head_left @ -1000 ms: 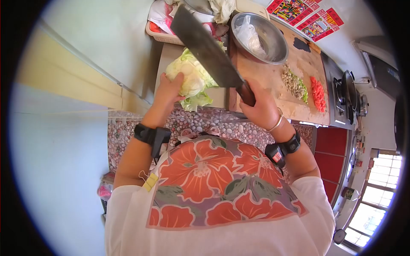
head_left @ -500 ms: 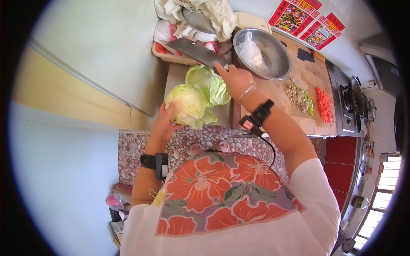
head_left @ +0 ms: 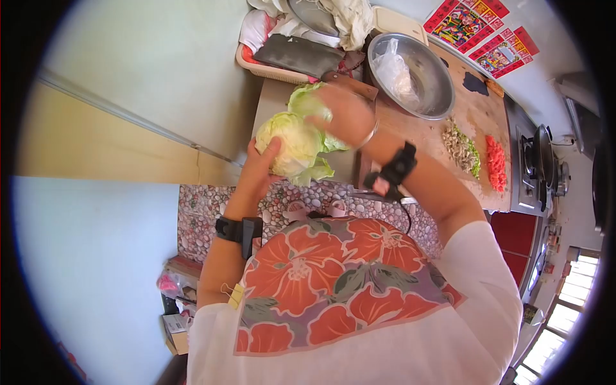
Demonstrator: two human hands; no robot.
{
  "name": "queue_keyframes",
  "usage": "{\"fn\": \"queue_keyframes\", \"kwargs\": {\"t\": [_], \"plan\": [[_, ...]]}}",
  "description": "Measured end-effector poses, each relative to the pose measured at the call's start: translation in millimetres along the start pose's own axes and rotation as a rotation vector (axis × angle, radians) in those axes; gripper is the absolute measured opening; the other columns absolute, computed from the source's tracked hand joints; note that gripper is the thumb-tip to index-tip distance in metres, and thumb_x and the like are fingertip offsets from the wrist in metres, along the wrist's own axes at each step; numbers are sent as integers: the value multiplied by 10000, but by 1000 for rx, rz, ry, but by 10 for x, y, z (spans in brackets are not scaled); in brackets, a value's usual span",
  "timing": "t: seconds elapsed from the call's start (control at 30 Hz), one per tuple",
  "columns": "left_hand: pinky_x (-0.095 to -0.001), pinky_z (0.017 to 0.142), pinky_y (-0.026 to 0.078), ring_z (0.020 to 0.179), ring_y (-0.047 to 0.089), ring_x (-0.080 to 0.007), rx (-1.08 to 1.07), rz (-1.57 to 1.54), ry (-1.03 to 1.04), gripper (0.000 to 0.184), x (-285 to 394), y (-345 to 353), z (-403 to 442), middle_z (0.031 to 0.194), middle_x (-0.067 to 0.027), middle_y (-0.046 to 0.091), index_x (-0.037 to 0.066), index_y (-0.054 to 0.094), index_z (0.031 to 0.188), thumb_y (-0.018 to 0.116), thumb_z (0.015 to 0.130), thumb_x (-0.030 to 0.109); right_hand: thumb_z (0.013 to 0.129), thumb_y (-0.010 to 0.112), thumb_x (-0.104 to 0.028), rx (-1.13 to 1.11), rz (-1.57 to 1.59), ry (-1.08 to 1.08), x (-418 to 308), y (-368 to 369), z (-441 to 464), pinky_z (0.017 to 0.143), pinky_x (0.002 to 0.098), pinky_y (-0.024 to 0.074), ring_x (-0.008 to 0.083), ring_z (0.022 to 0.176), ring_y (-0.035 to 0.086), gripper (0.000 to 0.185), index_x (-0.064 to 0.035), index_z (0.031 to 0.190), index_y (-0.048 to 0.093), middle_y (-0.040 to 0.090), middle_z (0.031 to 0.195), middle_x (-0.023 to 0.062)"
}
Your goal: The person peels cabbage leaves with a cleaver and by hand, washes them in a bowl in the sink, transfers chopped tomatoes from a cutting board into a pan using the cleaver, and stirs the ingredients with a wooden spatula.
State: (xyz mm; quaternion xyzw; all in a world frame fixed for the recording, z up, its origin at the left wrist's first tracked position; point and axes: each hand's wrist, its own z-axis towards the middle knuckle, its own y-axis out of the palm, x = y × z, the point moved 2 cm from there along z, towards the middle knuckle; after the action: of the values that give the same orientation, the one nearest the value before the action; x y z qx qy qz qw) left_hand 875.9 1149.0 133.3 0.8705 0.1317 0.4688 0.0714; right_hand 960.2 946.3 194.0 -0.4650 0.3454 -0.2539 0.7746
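My left hand [head_left: 258, 168] is wrapped round the near left side of a pale green cabbage head [head_left: 289, 144]. Loose outer leaves [head_left: 305, 101] lie behind and to the right of the head, on the counter. Over these leaves is my right hand [head_left: 345, 117], smeared by motion, its fingers pointing at the cabbage; whether they touch it is unclear. Just beyond it lies the cleaver, its dark blade [head_left: 298, 54] over the basket and its brown handle [head_left: 351, 85] by the cutting board's left edge.
A cutting board [head_left: 427, 138] bears a steel bowl [head_left: 431, 77] with a plastic bag inside, chopped mushroom-like and green bits [head_left: 461, 149], and chopped red pieces [head_left: 495, 163]. A basket [head_left: 273, 72] with cloths stands behind the cabbage. The stove [head_left: 527, 167] is at the right.
The cleaver, held in my right hand before, now lies down behind it, let go. My right hand has come back toward the cabbage. My left hand stays on the cabbage.
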Motion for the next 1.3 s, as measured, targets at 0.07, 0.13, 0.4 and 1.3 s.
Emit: {"fn": "queue_keyframes", "kwargs": {"t": [0.07, 0.13, 0.4, 1.3], "plan": [[-430, 722, 532, 1063, 554, -279, -33, 41, 10, 795, 54, 71, -16, 1256, -133, 463, 83, 246, 1370, 670, 802, 444, 728, 676, -445, -104, 265, 163, -200, 165, -109, 869, 397, 460, 342, 1026, 573, 650, -23, 1200, 526, 584, 1106, 214], [-416, 727, 535, 1065, 552, -274, 20, 153, 32, 822, 26, 137, -23, 1269, -138, 444, 66, 224, 1376, 672, 801, 446, 693, 686, -490, -243, 409, 385, -202, 327, -143, 893, 383, 451, 358, 1019, 578, 732, -7, 1216, 517, 589, 1116, 233], [-389, 674, 535, 1038, 552, -274, -6, 195, 107, 942, 14, 137, -15, 1278, -177, 423, 26, 142, 1405, 714, 764, 413, 719, 677, -335, -337, 625, 369, 101, 218, -141, 826, 339, 476, 296, 899, 624, 595, 9, 1185, 543, 640, 970, 204], [-375, 972, 421, 1193, 455, -265, 83, 185, 427, 772, -145, -502, -272, 1317, -137, 422, 59, 254, 1395, 674, 751, 126, 755, 562, 22, 75, 1552, 908, 812, 765, -755, 728, 371, 549, 286, 863, 640, 345, 55, 1095, 518, 611, 1019, 159]]}}
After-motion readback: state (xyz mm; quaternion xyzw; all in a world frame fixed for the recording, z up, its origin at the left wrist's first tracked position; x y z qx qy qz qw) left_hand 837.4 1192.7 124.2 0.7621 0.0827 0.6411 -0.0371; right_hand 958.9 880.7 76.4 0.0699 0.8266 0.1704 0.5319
